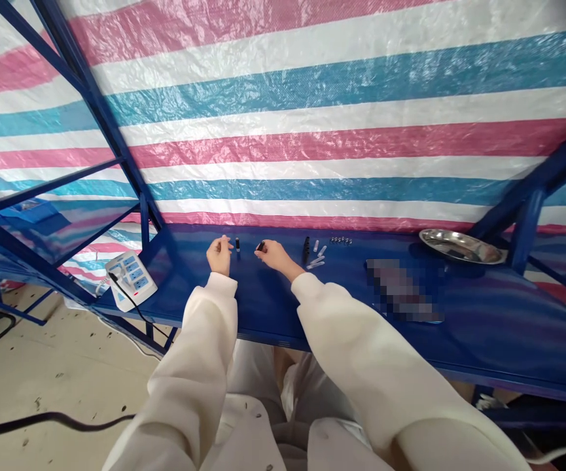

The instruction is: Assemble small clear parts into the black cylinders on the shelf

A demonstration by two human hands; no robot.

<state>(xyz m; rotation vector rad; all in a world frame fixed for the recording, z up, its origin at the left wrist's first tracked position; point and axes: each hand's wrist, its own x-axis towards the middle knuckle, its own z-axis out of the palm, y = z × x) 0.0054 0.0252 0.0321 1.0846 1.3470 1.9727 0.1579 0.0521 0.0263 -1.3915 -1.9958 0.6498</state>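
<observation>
Both arms in white sleeves reach over a blue table (341, 307). My left hand (219, 254) rests on the tabletop with fingers curled; whether it holds anything is hidden. A small black cylinder (237, 246) stands upright just to its right. My right hand (273, 254) pinches a small black part (261, 246) at its fingertips. To the right of that hand lie another black piece (306, 249), a few small white tubes (317, 256) and a row of tiny metal parts (341, 240).
A metal dish (460, 246) sits at the table's far right. A white power strip (131, 279) with a black cable lies at the left end. A blurred-out patch (403, 290) lies right of centre. Blue frame posts and a striped tarp stand behind.
</observation>
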